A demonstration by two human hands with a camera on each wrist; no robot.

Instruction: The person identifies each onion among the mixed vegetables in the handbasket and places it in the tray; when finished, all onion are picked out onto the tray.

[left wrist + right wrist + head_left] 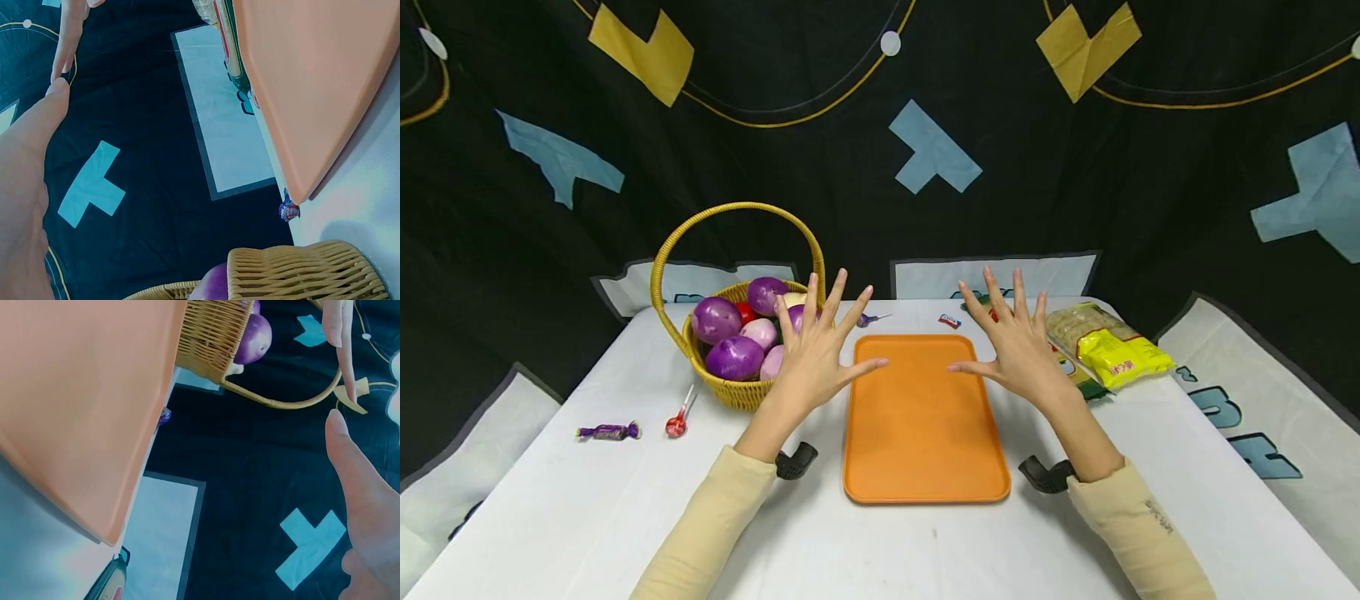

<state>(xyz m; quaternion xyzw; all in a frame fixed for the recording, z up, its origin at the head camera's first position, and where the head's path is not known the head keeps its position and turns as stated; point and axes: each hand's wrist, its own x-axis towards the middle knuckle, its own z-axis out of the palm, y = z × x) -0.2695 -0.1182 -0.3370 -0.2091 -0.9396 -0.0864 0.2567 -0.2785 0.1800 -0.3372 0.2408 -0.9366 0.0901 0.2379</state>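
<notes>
The left hand and right hand hover well apart, fingers spread. Between them, one orange tray lies on the white desk, which borders its near edge widely. Leftward lie one wrapped candy and one red lollipop, then one basket. One yellow packet sits rightward; one purple lollipop lies beyond.

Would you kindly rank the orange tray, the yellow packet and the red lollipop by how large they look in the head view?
1. Orange tray
2. Yellow packet
3. Red lollipop, clearly the smallest
</notes>
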